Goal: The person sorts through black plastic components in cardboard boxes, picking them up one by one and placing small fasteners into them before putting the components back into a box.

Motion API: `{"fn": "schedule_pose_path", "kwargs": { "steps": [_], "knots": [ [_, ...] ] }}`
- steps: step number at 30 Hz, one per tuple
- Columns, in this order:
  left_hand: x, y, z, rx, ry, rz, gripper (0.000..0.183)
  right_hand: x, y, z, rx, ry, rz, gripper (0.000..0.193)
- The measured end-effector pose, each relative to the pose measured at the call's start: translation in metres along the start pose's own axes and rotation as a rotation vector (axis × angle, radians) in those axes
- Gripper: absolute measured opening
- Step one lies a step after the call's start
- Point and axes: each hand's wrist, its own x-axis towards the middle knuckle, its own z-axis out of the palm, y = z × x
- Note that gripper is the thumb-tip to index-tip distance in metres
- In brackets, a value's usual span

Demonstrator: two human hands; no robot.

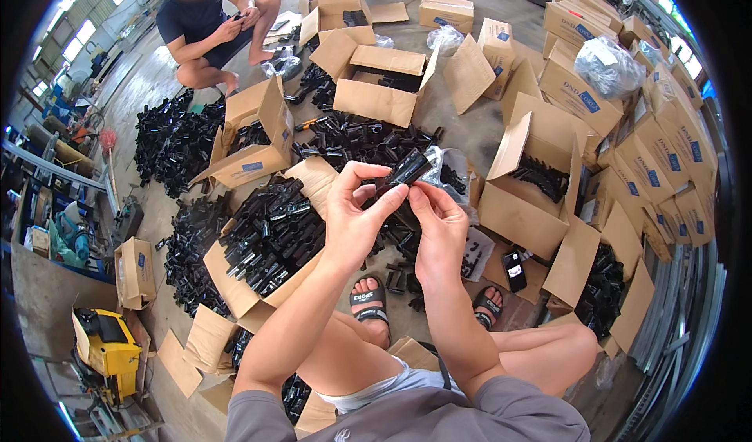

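My left hand [354, 207] is closed round a glossy black tube-shaped part [409, 168], tilted up to the right in front of me. Close beside it, my right hand [440, 221] is pinched at the lower end of the same part; its fingertips partly hide what they grip. Beyond my hands lies a heap of similar black parts [368, 138]. An open carton full of them [270, 234] stands to my left, next to my left forearm. A clear plastic bag [448, 168] with black pieces is just past my right hand.
Open cartons [376, 105] with black parts stand around me. Closed cartons [658, 152] are stacked at right, above long metal profiles [666, 324]. A co-worker [211, 31] squats at far left, holding something small. A phone-like black device [515, 271] lies by my right foot; a yellow machine [116, 356] stands at left.
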Motion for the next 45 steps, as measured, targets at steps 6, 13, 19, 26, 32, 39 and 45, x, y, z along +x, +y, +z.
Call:
{"fn": "schedule_pose_path", "kwargs": {
  "steps": [6, 13, 19, 26, 32, 39, 45],
  "knots": [
    [-0.001, 0.008, 0.005, -0.1, -0.006, -0.04, 0.024, -0.001, 0.0, -0.005, -0.016, -0.029, 0.008, 0.021],
    [0.0, 0.007, 0.004, -0.122, 0.007, -0.077, 0.027, 0.002, 0.001, -0.003, -0.07, -0.019, -0.075, 0.015],
    [0.0, 0.009, 0.006, -0.146, 0.012, -0.065, 0.027, 0.008, 0.013, -0.008, -0.332, 0.015, -0.184, 0.018],
    [0.0, 0.006, 0.004, -0.112, 0.0, -0.086, 0.028, 0.005, 0.015, -0.005, -0.28, 0.002, -0.252, 0.015],
    [0.001, 0.005, 0.006, -0.165, 0.009, -0.056, 0.029, 0.009, 0.022, -0.012, -0.433, -0.032, -0.334, 0.015],
    [0.001, 0.002, 0.005, -0.138, -0.002, -0.089, 0.028, 0.01, 0.022, -0.012, -0.391, -0.041, -0.395, 0.015],
    [0.0, 0.007, 0.006, -0.135, 0.012, -0.092, 0.026, 0.008, 0.022, -0.008, -0.296, -0.054, -0.286, 0.014]
  ]
}}
